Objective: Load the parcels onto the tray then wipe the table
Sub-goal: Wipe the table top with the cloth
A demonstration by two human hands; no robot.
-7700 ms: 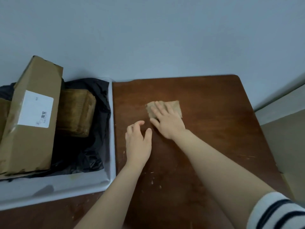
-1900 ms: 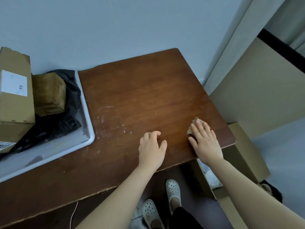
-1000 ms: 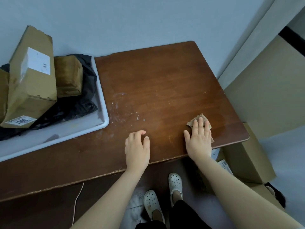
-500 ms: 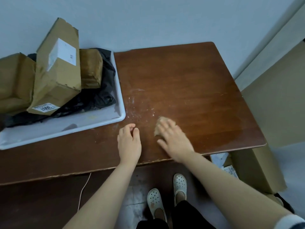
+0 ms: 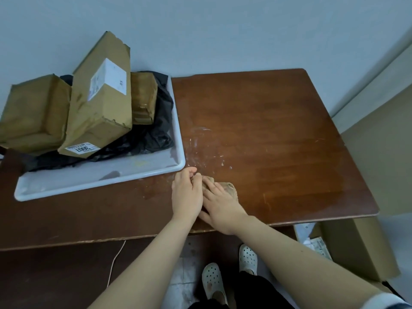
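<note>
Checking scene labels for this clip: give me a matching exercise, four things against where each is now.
Things: 1 cloth; 2 labelled cardboard box; 3 black plastic bag; 4 white clogs.
Places: a on the floor; b under the right hand on the table; c leaning on other parcels in the tray; d spread in the tray beneath the parcels.
Pairs: 1-b, 2-c, 3-d, 4-a.

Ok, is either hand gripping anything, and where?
Right hand presses flat on the cloth, no grip. Left hand curls fingers at its edge; pinching cannot be told.
</note>
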